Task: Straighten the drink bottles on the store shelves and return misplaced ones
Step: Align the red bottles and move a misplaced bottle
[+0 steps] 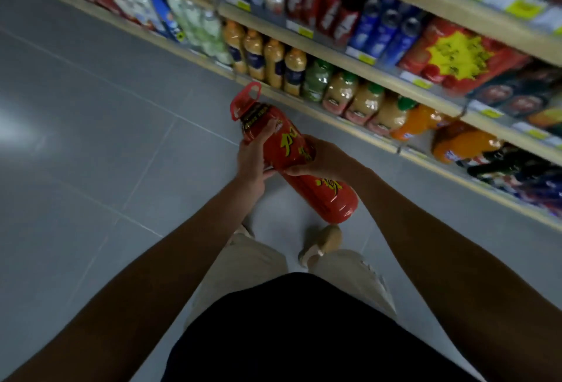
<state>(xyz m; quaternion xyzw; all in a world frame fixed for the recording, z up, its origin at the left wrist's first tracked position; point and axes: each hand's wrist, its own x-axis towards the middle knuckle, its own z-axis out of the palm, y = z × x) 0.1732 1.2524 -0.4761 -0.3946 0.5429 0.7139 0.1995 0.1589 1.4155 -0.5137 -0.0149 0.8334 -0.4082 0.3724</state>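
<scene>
A large red drink bottle point(292, 153) with yellow lettering and a red carry handle at its neck lies tilted in both my hands, above the floor in front of the shelves. My left hand point(254, 153) grips its upper part near the shoulder. My right hand point(322, 159) holds the middle of the bottle from the right side. The lowest shelf point(359, 126) behind it carries rows of orange, beige and green-capped bottles. One orange bottle point(462, 143) lies on its side on that shelf.
Shelves point(395, 83) run diagonally from upper left to lower right, packed with red, blue and clear bottles and yellow price tags. Grey tiled floor point(91, 138) lies open to the left. My feet and beige trousers point(322, 241) are below the bottle.
</scene>
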